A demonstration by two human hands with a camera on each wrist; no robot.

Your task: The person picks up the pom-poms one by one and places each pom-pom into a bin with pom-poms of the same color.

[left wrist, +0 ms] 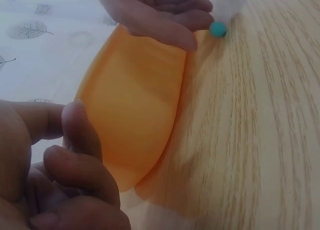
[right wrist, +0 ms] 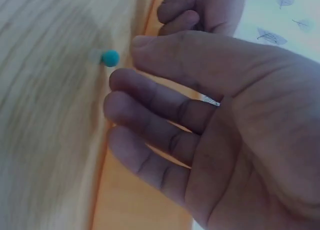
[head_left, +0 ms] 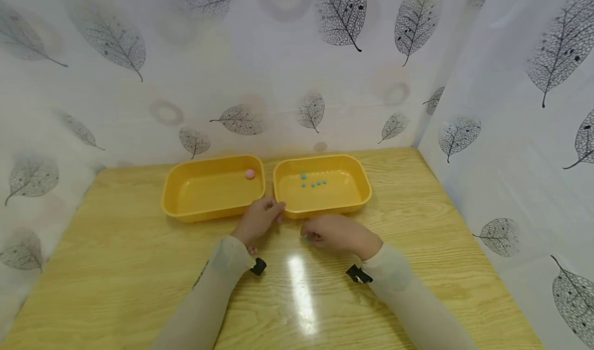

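My left hand [head_left: 262, 218] is at the near left corner of the right yellow tray [head_left: 325, 211], its curled fingers and thumb holding the rim. In the left wrist view, curled fingers [left wrist: 82, 172] cover part of the tray's end. Just in front of that tray, my right hand [head_left: 339, 234] hovers low over the table. A small teal ball [right wrist: 110, 58] lies on the wood by its thumb and index fingertips. The right wrist view shows the thumb apart from the loosely bent fingers. Inside the right tray are several small teal balls [head_left: 318, 183].
A second yellow tray [head_left: 185, 217] stands to the left, with a pink ball [head_left: 250, 174] near its right end. Small pinkish things [head_left: 252, 249] show beside my left wrist. Behind the wooden table [head_left: 116, 267] hangs a white leaf-print curtain [head_left: 278, 82].
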